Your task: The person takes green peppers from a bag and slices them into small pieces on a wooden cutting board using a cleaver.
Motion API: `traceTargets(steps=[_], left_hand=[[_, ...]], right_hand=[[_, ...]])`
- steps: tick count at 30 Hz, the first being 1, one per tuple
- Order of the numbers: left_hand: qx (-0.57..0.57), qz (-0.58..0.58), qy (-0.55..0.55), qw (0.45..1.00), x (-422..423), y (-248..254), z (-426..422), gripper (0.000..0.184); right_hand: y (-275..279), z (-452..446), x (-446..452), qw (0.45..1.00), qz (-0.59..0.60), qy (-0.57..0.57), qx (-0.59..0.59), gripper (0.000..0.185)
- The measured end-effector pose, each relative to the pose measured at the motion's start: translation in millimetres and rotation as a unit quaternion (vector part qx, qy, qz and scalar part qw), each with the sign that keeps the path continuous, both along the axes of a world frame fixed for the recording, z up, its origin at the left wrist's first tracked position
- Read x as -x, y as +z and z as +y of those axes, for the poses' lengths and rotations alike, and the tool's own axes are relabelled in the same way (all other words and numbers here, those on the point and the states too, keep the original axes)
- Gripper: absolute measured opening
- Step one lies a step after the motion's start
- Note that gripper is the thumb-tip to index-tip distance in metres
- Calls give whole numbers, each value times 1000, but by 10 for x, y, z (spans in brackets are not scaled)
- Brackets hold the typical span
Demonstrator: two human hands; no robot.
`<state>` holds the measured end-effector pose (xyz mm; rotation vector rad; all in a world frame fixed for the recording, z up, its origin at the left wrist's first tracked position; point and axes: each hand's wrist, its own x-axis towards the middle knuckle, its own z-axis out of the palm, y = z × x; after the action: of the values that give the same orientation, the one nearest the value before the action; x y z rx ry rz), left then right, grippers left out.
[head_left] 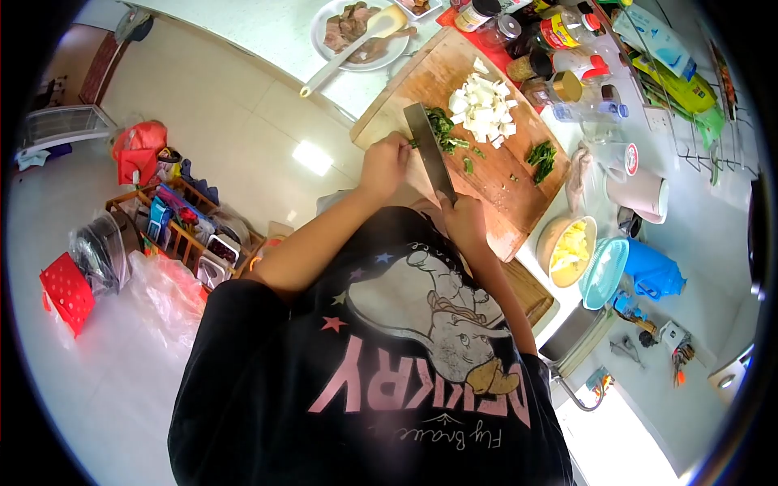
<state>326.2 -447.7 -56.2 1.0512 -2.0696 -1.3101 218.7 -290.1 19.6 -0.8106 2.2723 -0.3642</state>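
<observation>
My right hand (463,220) is closed round the handle of a cleaver (429,152), whose broad blade stands on the wooden cutting board (502,206). On the blade's left, my left hand (384,166) has its fingers curled together at the board's edge, with a bit of leafy greens (413,143) showing at the fingertips. Chopped greens (442,128) lie against the right face of the blade. Cut white vegetable pieces (484,108) are heaped farther up the board, and a smaller pile of chopped greens (541,160) sits near its right edge.
A plate (318,50) of meat with a spatula (356,50) stands beyond the board. Bottles and jars (559,61) line the right side. A bowl (559,277) of yellow food and a turquoise basket (604,275) are at lower right. A wooden crate (182,235) stands on the floor.
</observation>
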Motion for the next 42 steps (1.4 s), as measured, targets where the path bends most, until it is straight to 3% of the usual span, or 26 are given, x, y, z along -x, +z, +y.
traceTargets(steps=[7,16,25,31,42], left_hand=[[-10,-3,-12,1000,18,8,6,5],[73,-65,-25,995,83,-81,-60,7],[-65,-10,1,998,5,-286,-94,9],[-26,-55,7,998,40,-187,-107,13],[-76,-65,8,995,78,-176,-142,13]], right_hand=[[-17,51,33,1000,-9,6,-6,37],[-179,-202,164,998,11,55,-16,34],[21,-415,131,998,44,53,-9,34],[-3,-192,21,997,53,52,-10,38],[-14,-89,15,996,37,44,-73,37]])
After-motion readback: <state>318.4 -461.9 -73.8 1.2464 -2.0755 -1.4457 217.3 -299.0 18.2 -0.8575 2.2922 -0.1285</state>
